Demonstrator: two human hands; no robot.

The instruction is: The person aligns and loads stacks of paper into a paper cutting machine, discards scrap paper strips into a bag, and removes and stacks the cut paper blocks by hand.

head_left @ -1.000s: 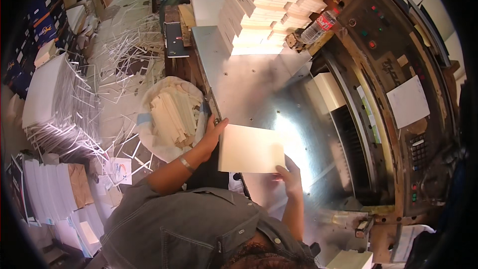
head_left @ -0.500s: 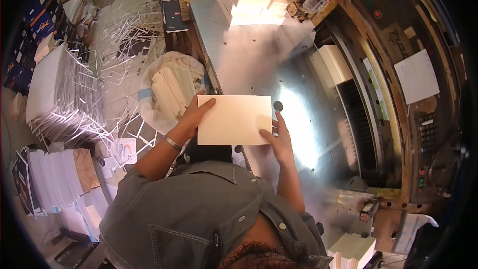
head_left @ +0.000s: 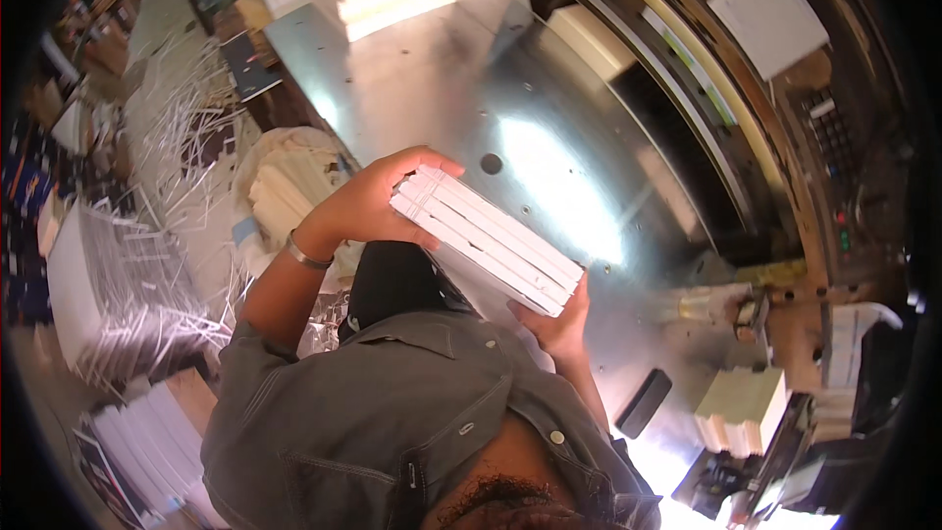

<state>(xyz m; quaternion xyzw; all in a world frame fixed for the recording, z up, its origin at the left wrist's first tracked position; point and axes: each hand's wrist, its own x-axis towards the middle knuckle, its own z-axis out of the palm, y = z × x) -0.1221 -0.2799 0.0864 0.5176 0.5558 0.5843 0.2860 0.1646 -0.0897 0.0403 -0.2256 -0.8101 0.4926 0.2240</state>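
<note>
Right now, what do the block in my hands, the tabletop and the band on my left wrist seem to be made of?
Block: probably paper, matt white; its facing side shows layers split by thin dark lines. Tabletop: likely metal, smooth and semi-glossy, as it throws back bright glare. Band: looks like metal, silvery with a highlight, though coated plastic can't be ruled out.

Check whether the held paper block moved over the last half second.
Yes. Against the dark round spot on the metal table, the held paper block went from left of it to below it in the picture, and now shows its layered edge.
</note>
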